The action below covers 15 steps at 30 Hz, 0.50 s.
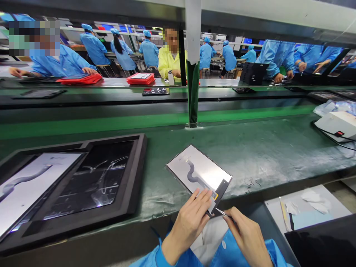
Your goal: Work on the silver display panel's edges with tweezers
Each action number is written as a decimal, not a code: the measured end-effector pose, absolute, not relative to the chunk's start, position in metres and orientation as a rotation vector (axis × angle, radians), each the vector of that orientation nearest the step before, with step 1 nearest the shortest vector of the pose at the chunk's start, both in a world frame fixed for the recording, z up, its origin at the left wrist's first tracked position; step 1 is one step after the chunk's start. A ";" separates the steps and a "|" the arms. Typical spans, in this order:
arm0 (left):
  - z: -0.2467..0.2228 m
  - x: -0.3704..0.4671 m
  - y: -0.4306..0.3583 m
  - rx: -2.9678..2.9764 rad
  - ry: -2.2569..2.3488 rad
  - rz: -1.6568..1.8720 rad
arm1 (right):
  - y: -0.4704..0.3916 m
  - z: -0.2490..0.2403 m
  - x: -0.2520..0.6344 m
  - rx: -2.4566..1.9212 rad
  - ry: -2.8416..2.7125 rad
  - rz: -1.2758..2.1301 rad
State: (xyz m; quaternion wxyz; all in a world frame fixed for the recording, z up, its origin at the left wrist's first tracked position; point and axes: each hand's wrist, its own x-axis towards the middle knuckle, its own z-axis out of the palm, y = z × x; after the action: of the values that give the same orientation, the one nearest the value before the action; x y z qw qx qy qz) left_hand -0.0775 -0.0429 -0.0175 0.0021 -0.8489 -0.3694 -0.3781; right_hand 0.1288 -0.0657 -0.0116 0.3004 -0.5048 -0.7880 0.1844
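Note:
A tablet display panel (204, 162), silvery-white on its back with a dark frame, lies at an angle at the bench's front edge. A grey wavy flex cable (191, 172) runs across it to an orange-edged strip near the close corner. My left hand (191, 218) rests on the panel's near end, fingers stretched out flat over it beside the strip; its thumb is near the lower corner. In my right hand (246, 231) I hold slim metal tweezers (221, 211), pinched in the fingers. Their tip points at the panel's near corner, and contact is hard to make out.
On the left, a black foam tray (141, 159) holds more display panels (59, 168). A green post (193, 96) stands behind my panel. Right are a white device (335, 126) with cables and a low surface with crumpled tissues (315, 200). Co-workers in blue sit across the line.

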 end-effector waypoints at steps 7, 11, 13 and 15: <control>-0.022 -0.078 -0.043 -2.662 -1.155 -1.179 | -0.057 -0.015 0.131 -1.513 -1.772 1.182; -0.025 -0.078 -0.043 -2.669 -1.151 -1.193 | -0.049 -0.013 0.130 -1.439 -1.449 1.584; -0.025 -0.078 -0.042 -2.669 -1.150 -1.199 | -0.047 -0.012 0.129 -1.414 -1.339 1.695; -0.025 -0.079 -0.042 -2.670 -1.149 -1.202 | -0.047 -0.012 0.128 -1.398 -1.263 1.761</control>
State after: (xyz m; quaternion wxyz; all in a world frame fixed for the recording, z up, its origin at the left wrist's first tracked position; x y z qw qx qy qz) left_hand -0.0786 -0.0421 -0.0247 -0.0020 -0.8488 -0.3654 -0.3821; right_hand 0.1280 -0.0470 -0.0117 0.2776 -0.5208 -0.4705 0.6560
